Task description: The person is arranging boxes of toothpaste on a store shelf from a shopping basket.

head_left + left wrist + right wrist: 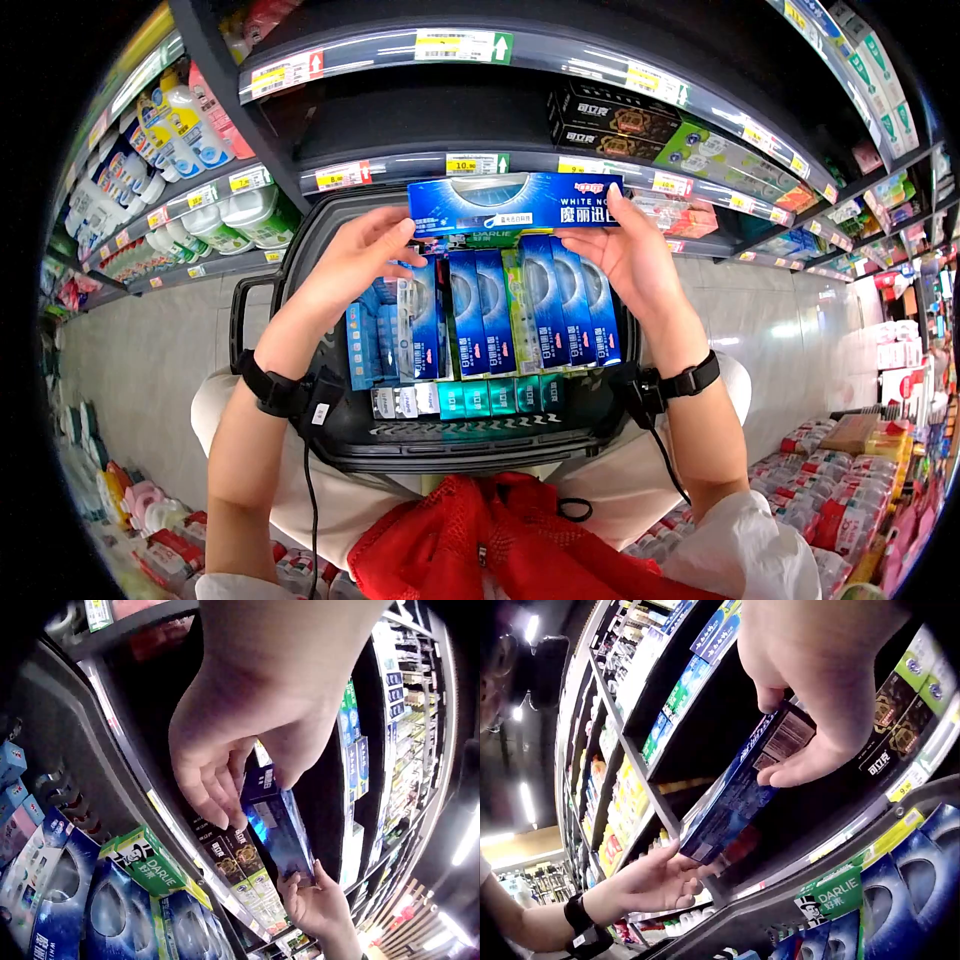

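Observation:
A blue toothpaste box (515,205) marked WHITE NOW is held level between both hands, above a black basket (345,440). My right hand (635,255) grips its right end, thumb on the printed face and fingers below. At the opposite end my left hand (360,260) pinches the box, its other fingers loosely bent; the right wrist view shows this left hand (652,881) at the box's far end. Matching blue boxes (570,300) stand in a row in the basket, with a green DARLIE box (150,862) behind them. Small teal boxes (490,398) line the near side.
Dark shelves (430,115) with price tags rise just beyond the basket. Black boxes (610,120) sit on a shelf at the right. Bottles (180,120) fill the left shelving. Red-and-white packs (830,490) are stacked on the floor at right.

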`<state>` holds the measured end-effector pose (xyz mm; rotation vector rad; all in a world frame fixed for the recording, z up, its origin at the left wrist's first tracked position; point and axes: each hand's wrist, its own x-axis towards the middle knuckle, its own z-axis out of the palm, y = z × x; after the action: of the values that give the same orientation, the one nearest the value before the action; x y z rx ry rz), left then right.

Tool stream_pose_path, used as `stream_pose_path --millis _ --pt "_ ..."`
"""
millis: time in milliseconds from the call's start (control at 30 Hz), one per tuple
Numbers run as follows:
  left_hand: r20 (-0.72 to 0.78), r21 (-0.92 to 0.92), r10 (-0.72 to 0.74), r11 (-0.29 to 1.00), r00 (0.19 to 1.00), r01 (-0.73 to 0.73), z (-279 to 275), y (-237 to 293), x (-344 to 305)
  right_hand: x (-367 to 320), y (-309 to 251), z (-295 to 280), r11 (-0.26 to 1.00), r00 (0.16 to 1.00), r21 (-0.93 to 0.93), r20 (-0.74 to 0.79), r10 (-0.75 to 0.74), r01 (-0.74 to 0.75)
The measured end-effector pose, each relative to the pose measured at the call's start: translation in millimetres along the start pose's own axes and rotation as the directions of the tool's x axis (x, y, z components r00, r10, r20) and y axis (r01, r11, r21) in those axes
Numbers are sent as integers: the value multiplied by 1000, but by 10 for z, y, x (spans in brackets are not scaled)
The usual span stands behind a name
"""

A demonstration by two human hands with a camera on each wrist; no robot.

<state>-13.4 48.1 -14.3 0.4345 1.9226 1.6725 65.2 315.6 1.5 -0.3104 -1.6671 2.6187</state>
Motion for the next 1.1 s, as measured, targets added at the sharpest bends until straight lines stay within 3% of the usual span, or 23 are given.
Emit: stream_pose_path --millis 300,367,433,500,567,833,900,1000,1100 --pt "-49 59 85 995 995 -82 16 -52 -14 90 -3 -17 966 998 -259 -59 -8 -8" --pt "-64 76 181 981 981 -176 3 -61 -40 132 32 62 965 995 -263 -86 -42 18" --pt "-99 116 214 972 972 -202 12 -39 -68 160 39 146 972 984 -205 -111 -140 115" --pt "-130 156 250 961 959 -229 29 -39 -82 180 52 200 971 980 -205 -129 -151 122" --pt "-153 144 429 901 890 -409 48 -59 -94 167 64 229 974 982 -164 -80 -173 158" --pt "-209 189 459 886 864 -425 27 -66 -149 157 193 197 923 971 -308 14 -238 231" --pt "-208 309 526 835 824 -455 -5 -85 -130 154 201 206 916 970 -328 -4 -245 230" --pt "-222 347 542 821 810 -454 3 -56 -138 164 210 179 902 966 -352 30 -258 252" --pt "-239 302 521 842 820 -447 2 -91 -126 177 219 176 905 967 -348 21 -255 246"
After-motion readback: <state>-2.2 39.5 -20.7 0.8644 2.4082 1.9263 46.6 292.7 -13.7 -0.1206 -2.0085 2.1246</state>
